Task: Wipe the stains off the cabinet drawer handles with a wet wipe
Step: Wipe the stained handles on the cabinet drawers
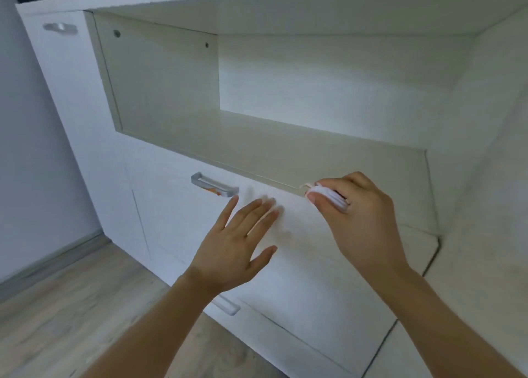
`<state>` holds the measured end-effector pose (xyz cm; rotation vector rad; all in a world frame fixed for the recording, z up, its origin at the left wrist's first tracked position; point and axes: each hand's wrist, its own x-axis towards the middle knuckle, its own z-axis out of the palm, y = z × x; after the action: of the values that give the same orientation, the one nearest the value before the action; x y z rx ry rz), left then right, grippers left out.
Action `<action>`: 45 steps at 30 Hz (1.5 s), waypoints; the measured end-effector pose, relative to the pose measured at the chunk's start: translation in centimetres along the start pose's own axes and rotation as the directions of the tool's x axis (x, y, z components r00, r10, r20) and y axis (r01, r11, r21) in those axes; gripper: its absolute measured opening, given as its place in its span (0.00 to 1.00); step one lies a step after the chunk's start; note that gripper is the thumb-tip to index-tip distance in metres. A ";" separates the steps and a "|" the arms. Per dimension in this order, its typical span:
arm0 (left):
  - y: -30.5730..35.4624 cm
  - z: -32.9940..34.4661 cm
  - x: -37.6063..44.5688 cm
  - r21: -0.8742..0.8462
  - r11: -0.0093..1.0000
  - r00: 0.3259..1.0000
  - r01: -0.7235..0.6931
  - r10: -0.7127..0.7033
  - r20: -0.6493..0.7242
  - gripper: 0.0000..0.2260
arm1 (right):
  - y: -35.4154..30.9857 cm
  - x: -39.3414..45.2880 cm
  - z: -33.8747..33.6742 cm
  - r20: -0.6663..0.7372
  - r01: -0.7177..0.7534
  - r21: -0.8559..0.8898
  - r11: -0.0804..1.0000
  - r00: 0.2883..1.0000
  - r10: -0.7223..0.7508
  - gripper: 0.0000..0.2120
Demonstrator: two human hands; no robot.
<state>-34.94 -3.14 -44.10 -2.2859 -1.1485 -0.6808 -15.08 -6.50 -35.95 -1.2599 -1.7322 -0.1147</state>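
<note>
Just right of the stained drawer handle (215,185), the right hand (360,220) pinches a folded wet wipe (328,194), the left hand (237,240) spread flat; a loose pinch could drop it.

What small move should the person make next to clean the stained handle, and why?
Probably carry the right hand, which grips the folded white wet wipe, leftward onto the grey metal drawer handle. An orange stain shows near the handle's right end, the wipe is off to its right and not touching it, and the open left hand holds nothing.
</note>
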 end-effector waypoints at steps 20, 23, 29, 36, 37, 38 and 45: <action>-19.3 15.5 -2.0 -0.252 0.967 0.870 -0.027 -0.101 -0.483 0.35 | -4.9 -2.2 19.9 -0.663 -0.199 -0.193 0.961 0.748 0.022 0.09; -18.9 16.5 -1.4 -0.240 0.970 0.838 -0.039 -0.099 -0.536 0.35 | -5.2 -1.5 19.9 -0.679 -0.220 -0.170 0.961 0.733 0.048 0.07; -19.0 16.8 -1.1 -0.273 0.962 0.767 -0.019 -0.161 -0.622 0.36 | -5.6 -1.2 21.4 -0.674 -0.182 -0.166 0.969 0.739 0.023 0.05; -17.4 15.6 -0.2 -0.385 0.923 0.731 0.013 -0.271 -0.626 0.34 | -5.0 -0.9 21.7 -0.635 -0.123 -0.012 0.992 0.767 0.088 0.06; -17.3 15.4 -0.1 -0.392 0.920 0.738 0.020 -0.278 -0.615 0.34 | -5.0 -0.8 21.9 -0.615 -0.117 0.004 0.993 0.783 0.095 0.06; -17.1 15.3 0.1 -0.403 0.915 0.739 0.027 -0.290 -0.608 0.34 | -5.1 -0.8 22.3 -0.603 -0.110 0.042 0.993 0.790 0.113 0.06; -16.3 14.7 1.0 -0.416 0.909 0.701 0.018 -0.308 -0.643 0.33 | -4.9 -0.6 23.2 -0.631 -0.021 0.263 0.965 0.753 0.189 0.07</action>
<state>-44.80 15.12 -51.30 -1.8799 -0.8833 -1.8023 -33.51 3.77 -46.79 -0.9713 -1.0235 -0.2399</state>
